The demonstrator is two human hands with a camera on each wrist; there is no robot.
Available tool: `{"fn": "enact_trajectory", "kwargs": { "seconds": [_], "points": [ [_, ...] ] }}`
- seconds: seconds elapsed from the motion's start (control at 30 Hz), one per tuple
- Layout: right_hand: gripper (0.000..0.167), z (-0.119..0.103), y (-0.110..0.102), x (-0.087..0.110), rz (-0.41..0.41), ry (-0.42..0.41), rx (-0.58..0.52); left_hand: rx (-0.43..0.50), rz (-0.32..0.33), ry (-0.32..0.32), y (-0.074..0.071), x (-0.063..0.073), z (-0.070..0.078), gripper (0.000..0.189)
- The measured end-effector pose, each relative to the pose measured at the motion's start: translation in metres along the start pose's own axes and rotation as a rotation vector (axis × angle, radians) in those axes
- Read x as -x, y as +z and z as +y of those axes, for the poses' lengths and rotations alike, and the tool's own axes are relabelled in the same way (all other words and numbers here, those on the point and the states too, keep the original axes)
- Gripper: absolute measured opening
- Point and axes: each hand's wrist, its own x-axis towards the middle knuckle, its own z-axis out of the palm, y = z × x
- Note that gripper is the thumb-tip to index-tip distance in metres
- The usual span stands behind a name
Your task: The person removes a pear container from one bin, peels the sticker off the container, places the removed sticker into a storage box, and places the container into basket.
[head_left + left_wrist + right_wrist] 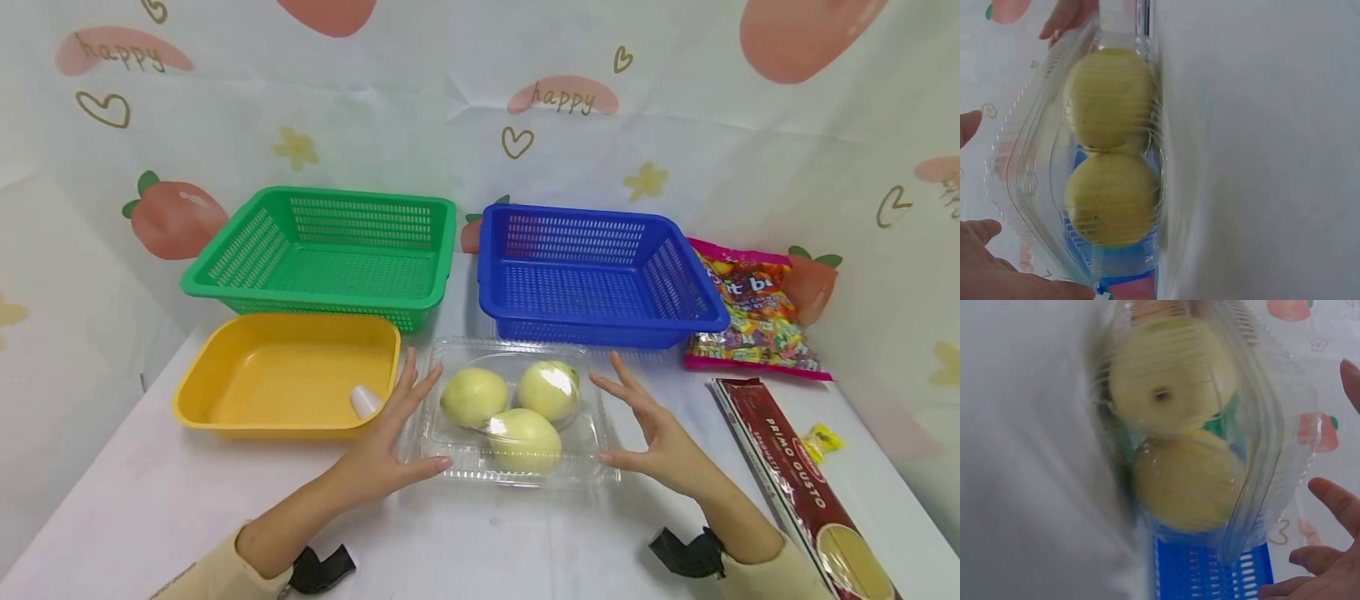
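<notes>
A lidded clear plastic container (pixel 517 477) sits on the table in the middle of the head view. Inside it are three pale yellow-green round fruits, one at left (pixel 474 397), one at right (pixel 551 387) and one in front (pixel 525 440). My left hand (pixel 382 454) stands at its left side, fingers spread and thumb toward the front corner. On the opposite side my right hand (pixel 663 450) is spread in the same way. Both wrist views show the fruits through the ribbed wall, with the left fingers (pixel 997 269) and right fingers (pixel 1335 562) straight beside the container.
Behind stand a green basket (pixel 330 296) and a blue basket (pixel 600 323). A yellow basin (pixel 262 375) at left holds a small white object (pixel 365 402). To the right lie a candy bag (pixel 757 308), a spaghetti pack (pixel 798 475) and a small yellow wrapped candy (pixel 821 442).
</notes>
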Motion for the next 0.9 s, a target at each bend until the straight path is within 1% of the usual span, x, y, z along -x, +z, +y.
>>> {"fn": "enact_trajectory", "kwargs": {
  "seconds": [0.1,0.23,0.33,0.47,0.57,0.67,0.77,0.9],
  "points": [
    [0.084,0.005,0.002,0.003,-0.019,-0.009,0.011,-0.002,-0.006,-0.04,0.003,0.001,-0.001,0.099],
    [0.093,0.009,0.005,0.005,-0.077,-0.036,0.021,0.015,-0.017,-0.086,0.007,0.003,-0.003,0.102],
    [0.096,0.011,0.007,0.005,-0.12,-0.036,0.048,0.022,-0.022,-0.106,0.009,0.003,-0.004,0.105],
    [0.099,0.013,0.01,0.005,-0.145,-0.024,0.107,0.012,0.0,-0.114,0.012,0.003,-0.005,0.107],
    [0.099,0.016,0.012,0.005,-0.14,-0.028,0.118,0.006,0.024,-0.102,0.014,0.002,-0.007,0.107],
    [0.094,0.018,0.016,0.005,-0.119,-0.044,0.1,0.019,0.025,-0.09,0.015,0.002,-0.008,0.105],
    [0.087,0.021,0.021,0.004,-0.089,-0.059,0.085,0.054,0.01,-0.078,0.016,0.002,-0.009,0.103],
    [0.081,0.024,0.027,0.004,-0.052,-0.088,0.022,0.113,-0.019,-0.069,0.016,0.002,-0.01,0.099]
  ]
}}
